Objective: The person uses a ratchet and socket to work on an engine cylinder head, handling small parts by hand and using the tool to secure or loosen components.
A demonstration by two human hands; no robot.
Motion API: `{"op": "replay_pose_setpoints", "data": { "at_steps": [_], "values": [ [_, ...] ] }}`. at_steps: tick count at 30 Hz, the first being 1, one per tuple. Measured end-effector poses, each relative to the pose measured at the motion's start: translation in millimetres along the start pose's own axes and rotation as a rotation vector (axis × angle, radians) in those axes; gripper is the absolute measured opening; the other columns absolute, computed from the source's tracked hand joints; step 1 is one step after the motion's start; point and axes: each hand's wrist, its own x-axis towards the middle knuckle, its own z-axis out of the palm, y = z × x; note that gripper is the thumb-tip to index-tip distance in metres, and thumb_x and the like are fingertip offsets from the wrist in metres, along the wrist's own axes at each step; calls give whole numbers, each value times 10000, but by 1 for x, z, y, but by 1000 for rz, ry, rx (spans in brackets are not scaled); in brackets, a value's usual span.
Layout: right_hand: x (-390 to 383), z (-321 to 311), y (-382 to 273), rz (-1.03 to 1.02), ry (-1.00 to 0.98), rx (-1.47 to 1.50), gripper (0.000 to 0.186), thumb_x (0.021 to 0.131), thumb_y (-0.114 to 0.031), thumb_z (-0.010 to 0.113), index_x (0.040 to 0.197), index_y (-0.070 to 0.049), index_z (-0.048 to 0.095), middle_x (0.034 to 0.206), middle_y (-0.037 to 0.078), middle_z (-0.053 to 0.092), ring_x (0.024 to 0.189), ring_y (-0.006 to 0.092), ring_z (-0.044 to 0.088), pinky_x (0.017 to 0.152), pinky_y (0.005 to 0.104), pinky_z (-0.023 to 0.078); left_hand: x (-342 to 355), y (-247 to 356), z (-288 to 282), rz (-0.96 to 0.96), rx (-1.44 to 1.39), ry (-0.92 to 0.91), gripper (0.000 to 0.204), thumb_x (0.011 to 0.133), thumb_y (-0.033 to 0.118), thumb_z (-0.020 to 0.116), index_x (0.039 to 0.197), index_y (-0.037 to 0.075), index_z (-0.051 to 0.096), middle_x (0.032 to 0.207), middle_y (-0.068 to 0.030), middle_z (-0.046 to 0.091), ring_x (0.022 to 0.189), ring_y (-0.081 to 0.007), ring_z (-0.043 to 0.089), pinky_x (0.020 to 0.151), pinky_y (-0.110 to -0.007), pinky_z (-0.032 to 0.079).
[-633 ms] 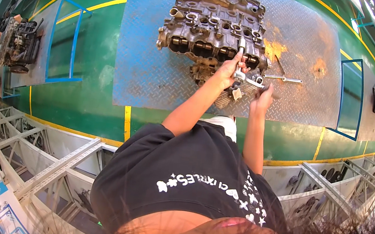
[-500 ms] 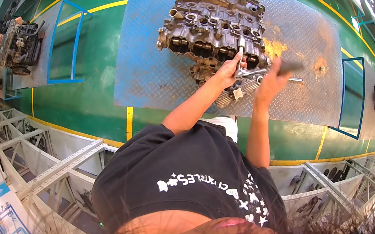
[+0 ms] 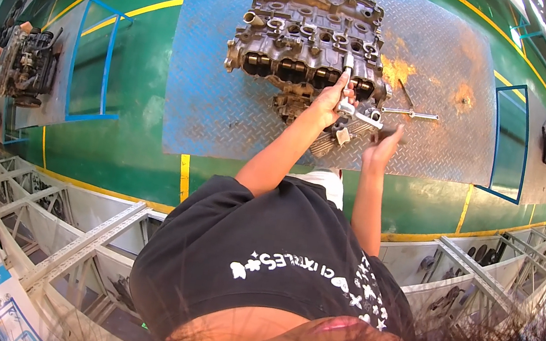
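A dark metal engine block (image 3: 308, 43) lies on the diamond-plate worktop (image 3: 207, 91), with a row of openings facing me. My left hand (image 3: 328, 103) is closed around the head end of a ratchet wrench (image 3: 368, 120). A bright extension bar (image 3: 349, 62) rises from that hand into the front right of the engine. The wrench's dark handle points right and toward me, and my right hand (image 3: 381, 147) is closed on it; some fingers are blurred. Under the hands sit a ribbed metal part (image 3: 324, 145) and a small pale block (image 3: 343, 136).
Right of the engine, a chrome bar tool (image 3: 412, 113) and a thin dark rod (image 3: 406, 93) lie on the worktop. Blue frames (image 3: 511, 141) stand beside it on the green floor. Another engine (image 3: 26, 62) is far left. White metal racks (image 3: 85, 238) run behind me.
My right hand has swung the wrench handle toward me, from pointing up and right to pointing down and right. My left hand stays at the wrench head.
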Motion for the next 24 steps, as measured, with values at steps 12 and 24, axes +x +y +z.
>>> {"op": "replay_pose_setpoints", "data": {
  "at_steps": [12, 24],
  "values": [
    [-78, 105, -64, -743, -626, -423, 317, 1010, -357, 559, 1043, -44, 593, 945, 49, 649, 879, 146, 558, 842, 305, 440, 4, 16, -16, -111, -31, -123, 360, 965, 474, 588, 928, 116, 564, 609, 55, 554, 601, -139, 587, 692, -362, 538],
    [-12, 40, -66, -605, -187, -23, 283, 972, -300, 615, 1101, -55, 556, 933, 39, 610, 759, 147, 582, 682, 308, 496, 13, -1, -9, -31, -28, -4, 418, 963, 507, 558, 887, 97, 530, 583, 52, 454, 548, -141, 465, 609, -311, 493]
  ]
}}
